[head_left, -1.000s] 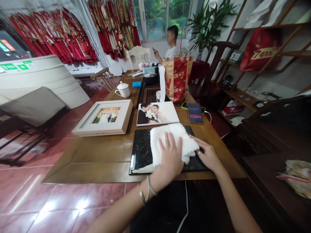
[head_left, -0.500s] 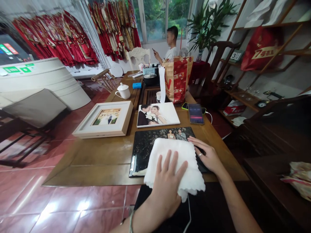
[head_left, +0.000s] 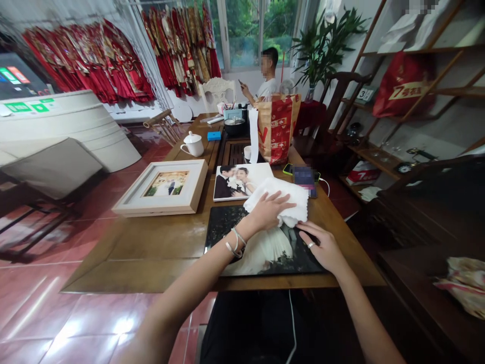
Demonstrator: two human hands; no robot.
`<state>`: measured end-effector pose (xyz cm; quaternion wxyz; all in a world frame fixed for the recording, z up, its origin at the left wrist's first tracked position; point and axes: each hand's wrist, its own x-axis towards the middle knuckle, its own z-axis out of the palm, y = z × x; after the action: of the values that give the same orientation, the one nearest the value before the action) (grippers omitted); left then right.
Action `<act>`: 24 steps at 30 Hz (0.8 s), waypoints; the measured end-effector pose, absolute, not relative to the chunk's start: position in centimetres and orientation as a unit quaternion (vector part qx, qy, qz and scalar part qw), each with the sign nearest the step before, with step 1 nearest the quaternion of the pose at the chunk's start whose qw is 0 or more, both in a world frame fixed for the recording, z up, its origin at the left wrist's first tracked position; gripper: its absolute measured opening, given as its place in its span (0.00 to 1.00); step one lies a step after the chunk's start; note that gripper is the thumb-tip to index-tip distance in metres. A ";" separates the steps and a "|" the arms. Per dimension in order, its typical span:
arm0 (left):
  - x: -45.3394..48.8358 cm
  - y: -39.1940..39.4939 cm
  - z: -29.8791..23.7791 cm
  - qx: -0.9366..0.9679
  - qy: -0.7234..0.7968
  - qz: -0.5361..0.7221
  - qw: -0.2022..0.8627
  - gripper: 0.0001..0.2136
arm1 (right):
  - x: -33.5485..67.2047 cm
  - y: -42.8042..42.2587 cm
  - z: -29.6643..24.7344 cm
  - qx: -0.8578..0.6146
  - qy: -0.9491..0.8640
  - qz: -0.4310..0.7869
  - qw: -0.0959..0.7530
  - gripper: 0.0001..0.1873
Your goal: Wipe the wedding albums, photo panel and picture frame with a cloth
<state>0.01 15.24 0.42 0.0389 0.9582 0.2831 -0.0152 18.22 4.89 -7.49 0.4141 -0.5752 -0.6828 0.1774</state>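
Observation:
My left hand (head_left: 270,210) lies flat and open, its fingers spread on a white cloth (head_left: 295,199). The cloth covers the far part of a dark, glossy photo panel (head_left: 223,222) and overlaps a lighter photo panel (head_left: 223,192) behind it. A pale gown shows on the nearer part of the dark panel. At that panel's right edge rests my right hand (head_left: 322,245), fingers stretched out and a ring on one of them. Its fingertips are close to the cloth; whether they touch it I cannot tell.
Left on the wooden table (head_left: 151,247) lies a framed photo (head_left: 162,184). A lidded white mug (head_left: 193,144), a blue box (head_left: 214,135) and a paper bag (head_left: 276,131) stand farther back. Phones (head_left: 305,178) lie at the right, one with a cable. A person (head_left: 267,81) sits beyond.
My left hand has slid the cloth away from me, from the panel's near edge to its far edge. The gown in the picture is now uncovered. My right hand stays near the right edge.

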 end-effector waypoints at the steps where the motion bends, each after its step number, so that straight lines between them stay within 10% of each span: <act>1: 0.2 15.1 0.4 0.957 0.286 -0.014 0.039 0.34 | 18.2 4.9 -7.5 -0.575 -0.684 0.178 0.412 0.16; 15: -11.0 10.4 0.2 0.833 0.553 0.009 0.015 0.41 | 18.3 4.8 -7.0 -0.550 -0.698 0.208 0.408 0.17; 24: -0.5 6.9 -1.0 0.855 0.514 0.052 0.033 0.36 | 18.6 4.9 -7.7 -0.559 -0.690 0.194 0.417 0.17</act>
<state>-0.49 6.92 -0.96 0.0333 0.8554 0.5142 0.0524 18.64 4.95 -7.74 0.4165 -0.5594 -0.6899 0.1937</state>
